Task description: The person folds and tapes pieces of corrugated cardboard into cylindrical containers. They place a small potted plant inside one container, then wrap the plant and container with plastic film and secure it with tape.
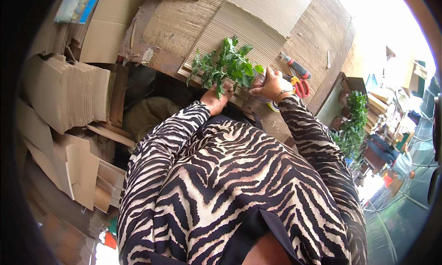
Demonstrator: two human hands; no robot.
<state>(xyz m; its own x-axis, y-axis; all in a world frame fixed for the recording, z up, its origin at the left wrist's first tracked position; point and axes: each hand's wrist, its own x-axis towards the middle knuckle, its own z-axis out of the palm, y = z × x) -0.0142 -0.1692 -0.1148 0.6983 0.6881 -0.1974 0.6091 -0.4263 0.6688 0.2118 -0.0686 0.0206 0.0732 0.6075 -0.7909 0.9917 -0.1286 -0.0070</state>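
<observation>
A bunch of leafy green cuttings [230, 64] lies over the near edge of a ribbed cardboard sheet [251, 34] on the wooden table. At its lower left, my left hand [215, 101] is closed round the stem end, its fingers partly hidden under leaves. My right hand [275, 86] curls at the bunch's right side, thumb and fingers bent round something clear or pinkish that I cannot make out. Just right of that hand lie red-handled scissors [302, 88], with a yellow-and-black handle [292, 79] beside them. A red-and-grey handled tool [300, 68] rests farther off.
The wooden table [170, 28] ends close to my body. Beneath my right wrist sits a yellow-rimmed roll [273, 107]. A small white stick-like piece [328, 59] lies at the far right. Stacked folded cardboard [76, 94] stands at left; more leafy greenery [354, 122] is at right.
</observation>
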